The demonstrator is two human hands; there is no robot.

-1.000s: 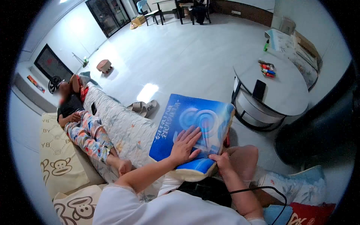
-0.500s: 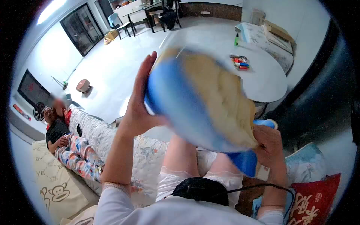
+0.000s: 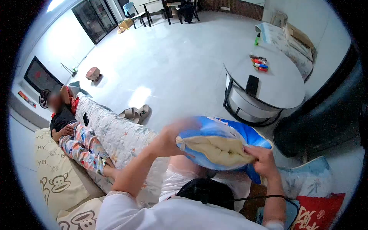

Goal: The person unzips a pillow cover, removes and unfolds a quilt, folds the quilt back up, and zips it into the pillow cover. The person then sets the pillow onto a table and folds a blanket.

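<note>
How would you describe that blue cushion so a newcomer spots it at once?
From the long patterned sofa, move right to the camera wearer's white shorts. Above them, between the left hand and right hand, is the blue cushion: unlike the red cushion at lower right, it shows crumpled cream material.

Cushion [image 3: 212, 149] sits over the lap: left hand [image 3: 172, 136] at its left end, right hand [image 3: 264, 159] at its right. Sofa [image 3: 126, 134] on the left; 1 person [image 3: 63, 119] lies along it, 1 phone [image 3: 86, 119] beside their legs. Slippers [image 3: 142, 114] on floor past sofa edge. Side table [image 3: 283, 84] ahead-right: 2nd phone [image 3: 252, 85] by near edge, small items [image 3: 260, 65] behind that. Stool [image 3: 93, 73] on floor, far left. 2 pillows [image 3: 306, 182] right of right forearm.
</note>
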